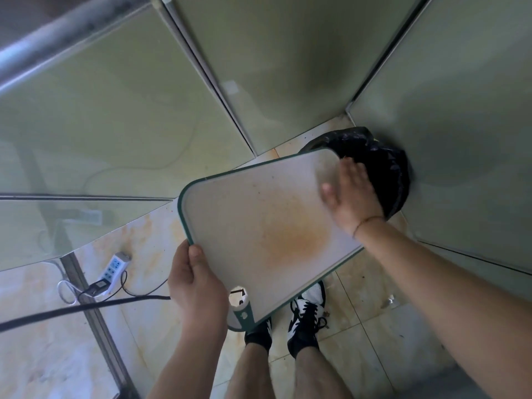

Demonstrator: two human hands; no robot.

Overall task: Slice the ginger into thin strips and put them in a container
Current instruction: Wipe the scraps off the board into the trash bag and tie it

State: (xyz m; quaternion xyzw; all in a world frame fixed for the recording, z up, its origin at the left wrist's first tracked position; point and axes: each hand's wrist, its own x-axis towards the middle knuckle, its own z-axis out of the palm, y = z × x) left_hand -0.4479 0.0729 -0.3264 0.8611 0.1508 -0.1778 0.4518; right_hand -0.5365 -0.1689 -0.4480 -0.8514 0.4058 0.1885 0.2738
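I hold a white cutting board (253,214) with a green rim and an orange stain in its middle, tilted over the floor. My left hand (195,286) grips its near left edge, thumb on top, beside the handle hole. My right hand (352,191) lies flat with straight fingers on the board's far right corner, blurred by motion. That corner hangs over a bin lined with a black bag (385,165). No ginger or knife is in view.
Frosted glass panels (115,110) close in the left, back and right. A white power strip (113,269) with cables lies on the tiled floor (43,341) at the left. My feet in black-and-white shoes (306,312) stand below the board.
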